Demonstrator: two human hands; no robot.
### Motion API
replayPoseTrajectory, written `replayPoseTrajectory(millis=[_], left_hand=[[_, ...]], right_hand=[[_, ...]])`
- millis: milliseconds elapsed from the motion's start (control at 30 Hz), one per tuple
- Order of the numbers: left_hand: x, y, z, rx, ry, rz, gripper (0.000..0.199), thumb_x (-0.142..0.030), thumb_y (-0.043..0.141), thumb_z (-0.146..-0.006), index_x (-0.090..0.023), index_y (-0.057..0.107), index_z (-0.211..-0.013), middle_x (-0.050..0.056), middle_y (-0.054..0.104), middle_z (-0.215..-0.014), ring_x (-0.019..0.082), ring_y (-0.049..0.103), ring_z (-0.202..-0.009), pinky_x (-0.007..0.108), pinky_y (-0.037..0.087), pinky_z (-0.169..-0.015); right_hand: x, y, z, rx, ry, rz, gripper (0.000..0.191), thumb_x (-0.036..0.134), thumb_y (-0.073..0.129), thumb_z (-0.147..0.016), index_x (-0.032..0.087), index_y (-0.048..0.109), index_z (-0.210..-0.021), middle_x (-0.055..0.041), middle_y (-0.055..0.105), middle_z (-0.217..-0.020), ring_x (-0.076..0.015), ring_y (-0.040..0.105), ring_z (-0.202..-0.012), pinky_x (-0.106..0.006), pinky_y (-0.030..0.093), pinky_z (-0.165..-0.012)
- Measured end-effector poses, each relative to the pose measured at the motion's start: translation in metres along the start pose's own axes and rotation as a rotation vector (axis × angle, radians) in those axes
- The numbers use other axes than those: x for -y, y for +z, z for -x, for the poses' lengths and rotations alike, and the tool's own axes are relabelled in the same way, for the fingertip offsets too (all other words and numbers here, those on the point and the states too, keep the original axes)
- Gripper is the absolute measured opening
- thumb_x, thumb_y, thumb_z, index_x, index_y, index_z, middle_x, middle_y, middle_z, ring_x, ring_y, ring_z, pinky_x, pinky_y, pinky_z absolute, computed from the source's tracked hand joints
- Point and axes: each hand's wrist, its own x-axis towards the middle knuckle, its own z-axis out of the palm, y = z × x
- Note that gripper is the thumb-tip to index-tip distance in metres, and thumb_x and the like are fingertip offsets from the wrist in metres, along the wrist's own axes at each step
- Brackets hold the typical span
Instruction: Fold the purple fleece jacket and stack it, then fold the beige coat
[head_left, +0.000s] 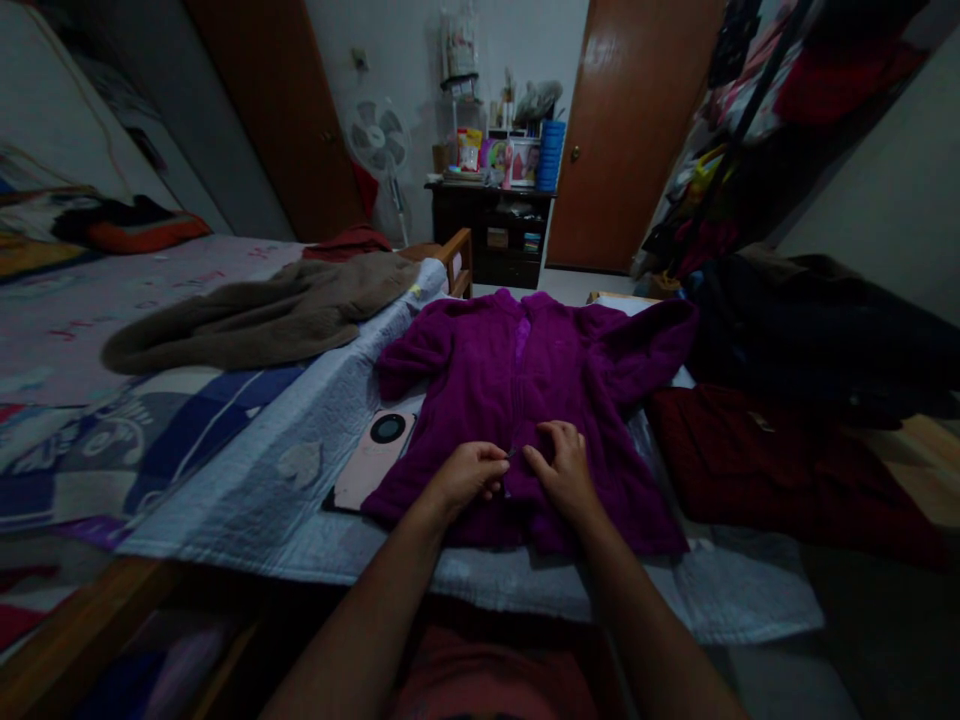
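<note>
A purple zip-up jacket [480, 400] lies spread face up in front of me, its sleeves out to both sides and its collar away from me. The front zip runs down the middle, open near the collar. My left hand [472, 472] pinches the small zip pull [512, 454] between thumb and fingers, low on the front. Just right of the zip, my right hand [562, 465] rests on the fabric, thumb and bent fingers apart, with nothing visible in it. A pale pink phone [367, 465] with a round black camera lies left of the jacket, partly under its edge.
A light blue quilted cover [247, 490] lies beneath the jacket. Brown fleece trousers [277, 310] are spread on the bed at left. Dark red folded clothing [780, 470] and a dark garment pile [825, 320] sit at right. A fan [379, 140] and dark cabinet [487, 230] stand behind.
</note>
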Motion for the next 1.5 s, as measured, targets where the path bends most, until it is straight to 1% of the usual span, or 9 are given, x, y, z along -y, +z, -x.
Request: replayPoseTrajectory(millis=[100, 167, 267, 433, 633, 733, 1100, 1300, 1500], left_hand=[[0.003, 0.001, -0.002, 0.012, 0.035, 0.025, 0.020, -0.026, 0.065, -0.067, -0.014, 0.059, -0.082, -0.005, 0.054, -0.054, 0.006, 0.049, -0.043, 0.016, 0.038, -0.039], [0.005, 0.002, -0.003, 0.009, 0.056, 0.055, 0.018, -0.030, 0.063, -0.071, -0.014, 0.058, -0.080, -0.006, 0.052, -0.053, 0.006, 0.048, -0.042, 0.016, 0.038, -0.039], [0.007, 0.002, -0.006, -0.012, 0.074, 0.076, 0.019, -0.034, 0.060, -0.076, -0.015, 0.058, -0.077, -0.006, 0.051, -0.053, 0.006, 0.047, -0.041, 0.015, 0.037, -0.038], [0.009, 0.000, -0.009, -0.002, 0.071, 0.066, 0.022, -0.036, 0.060, -0.077, -0.014, 0.059, -0.075, -0.004, 0.051, -0.053, 0.006, 0.046, -0.041, 0.016, 0.035, -0.038], [0.011, -0.003, -0.009, 0.007, 0.078, 0.017, 0.022, -0.031, 0.070, -0.067, -0.014, 0.061, -0.078, -0.006, 0.052, -0.054, 0.005, 0.044, -0.041, 0.016, 0.035, -0.038], [0.010, -0.003, -0.008, 0.004, 0.075, -0.005, 0.023, -0.032, 0.070, -0.065, -0.014, 0.060, -0.076, -0.006, 0.051, -0.054, 0.004, 0.043, -0.041, 0.016, 0.034, -0.038], [0.006, -0.003, -0.005, 0.051, 0.053, -0.021, 0.026, -0.039, 0.067, -0.068, -0.015, 0.056, -0.071, -0.006, 0.048, -0.050, 0.005, 0.043, -0.041, 0.015, 0.033, -0.037], [0.004, -0.005, -0.006, 0.119, 0.034, -0.067, 0.032, -0.045, 0.065, -0.070, -0.016, 0.052, -0.065, -0.006, 0.046, -0.049, 0.005, 0.041, -0.040, 0.016, 0.031, -0.036], [0.003, -0.005, -0.003, 0.125, 0.069, -0.086, 0.035, -0.049, 0.061, -0.073, -0.018, 0.047, -0.065, -0.007, 0.044, -0.050, 0.005, 0.037, -0.040, 0.017, 0.027, -0.038]], right_hand=[[0.002, 0.004, 0.001, 0.005, 0.029, 0.134, 0.047, 0.046, 0.061, -0.082, 0.016, 0.057, -0.118, -0.0147, 0.055, -0.120, -0.0302, 0.047, -0.113, -0.046, 0.039, -0.097], [0.005, 0.004, 0.002, 0.041, 0.025, 0.190, 0.049, 0.049, 0.061, -0.082, 0.017, 0.057, -0.118, -0.0142, 0.054, -0.122, -0.0310, 0.046, -0.114, -0.047, 0.039, -0.095], [0.008, 0.003, 0.002, 0.095, 0.008, 0.236, 0.043, 0.048, 0.061, -0.082, 0.020, 0.059, -0.113, -0.0119, 0.055, -0.120, -0.0303, 0.046, -0.112, -0.045, 0.040, -0.091], [0.009, 0.000, 0.003, 0.133, -0.025, 0.248, 0.026, 0.045, 0.060, -0.084, 0.022, 0.059, -0.096, -0.0080, 0.058, -0.109, -0.0268, 0.047, -0.104, -0.040, 0.038, -0.085], [0.007, 0.002, 0.002, 0.136, -0.044, 0.252, 0.014, 0.037, 0.060, -0.086, 0.023, 0.060, -0.086, -0.0063, 0.059, -0.103, -0.0256, 0.046, -0.102, -0.038, 0.035, -0.085], [0.006, 0.004, 0.002, 0.146, -0.042, 0.245, 0.010, 0.032, 0.059, -0.086, 0.023, 0.060, -0.083, -0.0059, 0.060, -0.101, -0.0255, 0.045, -0.103, -0.039, 0.034, -0.086], [0.008, 0.002, 0.004, 0.046, -0.124, 0.189, 0.008, 0.025, 0.053, -0.089, 0.022, 0.055, -0.081, -0.0047, 0.062, -0.089, -0.0253, 0.045, -0.102, -0.045, 0.026, -0.098], [0.006, 0.002, 0.004, 0.044, -0.128, 0.142, 0.011, 0.025, 0.049, -0.091, 0.022, 0.053, -0.081, -0.0043, 0.062, -0.088, -0.0227, 0.050, -0.095, -0.041, 0.029, -0.094], [0.006, 0.003, 0.003, 0.072, -0.139, 0.188, 0.013, 0.026, 0.048, -0.093, 0.022, 0.052, -0.081, -0.0026, 0.060, -0.081, -0.0211, 0.049, -0.085, -0.037, 0.031, -0.086]])
